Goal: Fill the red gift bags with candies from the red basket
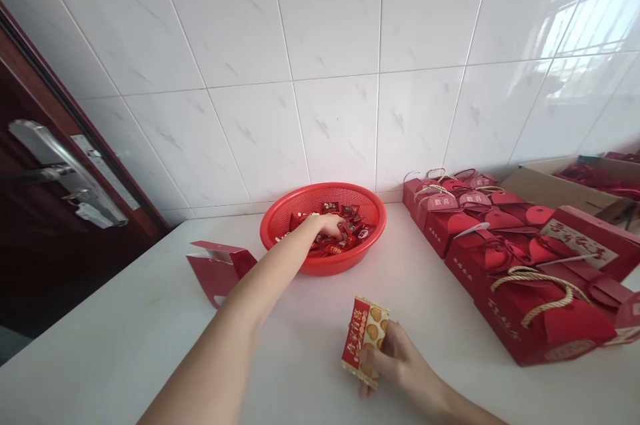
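Note:
My left hand (pixel 331 225) reaches into a red plastic basket (pixel 323 267) holding many small red wrapped packets (pixel 334 250). Its fingers are bent down among the packets, and what they hold, if anything, is hidden. My right hand (pixel 395 360) grips a red and yellow snack packet (pixel 365 340) with round biscuits pictured on it, held above the white table (pixel 305 358) in front of the basket. Left of the basket stands an open red box (pixel 220 270), partly behind my left forearm.
Several red gift boxes (pixel 463 238) with rope handles stand along the right. Behind them is a cardboard box (pixel 545 182) with red items. A tiled wall (pixel 335 125) backs the table, and a dark red door (pixel 45 212) with a metal handle is at the left.

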The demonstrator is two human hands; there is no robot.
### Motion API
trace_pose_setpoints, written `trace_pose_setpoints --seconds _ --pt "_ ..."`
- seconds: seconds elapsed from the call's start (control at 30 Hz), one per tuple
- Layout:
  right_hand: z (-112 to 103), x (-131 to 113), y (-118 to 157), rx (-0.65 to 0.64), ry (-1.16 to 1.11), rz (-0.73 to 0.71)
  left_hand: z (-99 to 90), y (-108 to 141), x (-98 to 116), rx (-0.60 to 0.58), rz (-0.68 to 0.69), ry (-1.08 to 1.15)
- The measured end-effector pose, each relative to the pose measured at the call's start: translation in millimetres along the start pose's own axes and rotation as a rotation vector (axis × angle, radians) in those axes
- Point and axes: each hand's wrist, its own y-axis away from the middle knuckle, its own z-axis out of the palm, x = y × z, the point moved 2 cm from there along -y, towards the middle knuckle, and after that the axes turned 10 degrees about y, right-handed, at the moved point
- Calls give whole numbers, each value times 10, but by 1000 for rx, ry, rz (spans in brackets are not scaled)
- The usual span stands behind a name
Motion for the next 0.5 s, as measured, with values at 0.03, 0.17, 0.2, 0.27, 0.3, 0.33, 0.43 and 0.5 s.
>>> trace_pose_setpoints --seconds 0.03,0.17,0.2,0.27,0.3,0.33,0.43,0.5 --pt "0 11 -2 -4 2 2 -2 4 7 1 -15 18" --pt "-4 31 -6 -5 0 8 -29 46 11 33 -20 115" --pt "-5 29 -7 -6 -4 7 -43 61 4 47 -5 144" --pt "-10 22 -8 -7 -9 3 -80 90 -18 78 41 206" --pt "-14 19 -9 -7 -13 3 -101 103 -31 96 68 238" --pt "-17 17 -10 -6 -19 3 -124 114 -43 113 95 270" --pt "-22 21 -15 -8 -32 5 -181 144 -61 145 166 362" --pt "-21 26 -21 -18 -43 5 -207 165 -53 148 200 416"
